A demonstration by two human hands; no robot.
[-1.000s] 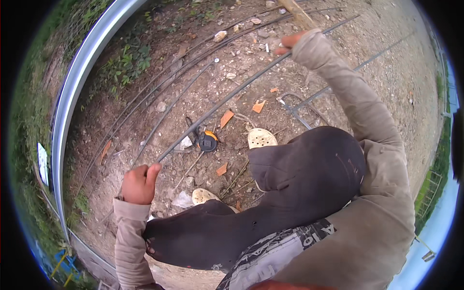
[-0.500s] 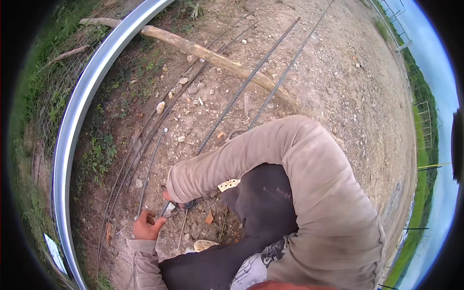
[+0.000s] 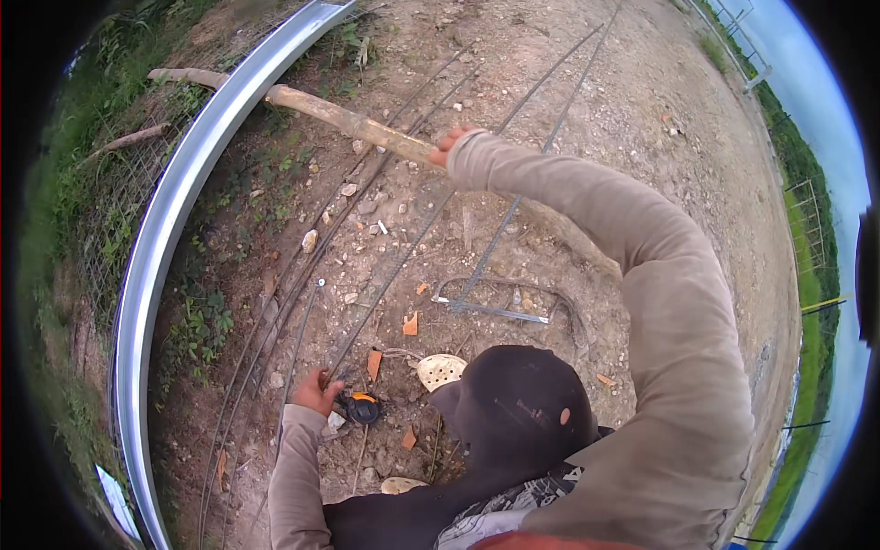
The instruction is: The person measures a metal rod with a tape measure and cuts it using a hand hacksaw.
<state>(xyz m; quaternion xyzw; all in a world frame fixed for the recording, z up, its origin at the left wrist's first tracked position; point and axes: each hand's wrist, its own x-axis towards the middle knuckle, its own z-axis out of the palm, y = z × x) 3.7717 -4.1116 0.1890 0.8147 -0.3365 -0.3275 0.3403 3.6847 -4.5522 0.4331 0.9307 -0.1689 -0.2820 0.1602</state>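
My left hand is low on the left, its fingers closed around the near end of a thin ribbed steel rebar. Just beside it a black and orange tape measure lies on the dirt. My right arm reaches far forward, and its hand is curled over a bare wooden pole that lies crosswise beneath the rods. The sleeve covers part of the held rebar. A second rebar runs alongside to the right. Its near end lies by a hacksaw on the ground.
A long shiny metal channel rests over the pole on the left, beside weeds and wire mesh. Thin dark rods lie between it and my left hand. Orange shards and stones are scattered near my cream clog.
My right hand has moved from beside my left hand far forward to the pole. The tape measure and hacksaw have come into sight. My left hand has shifted slightly right and up.
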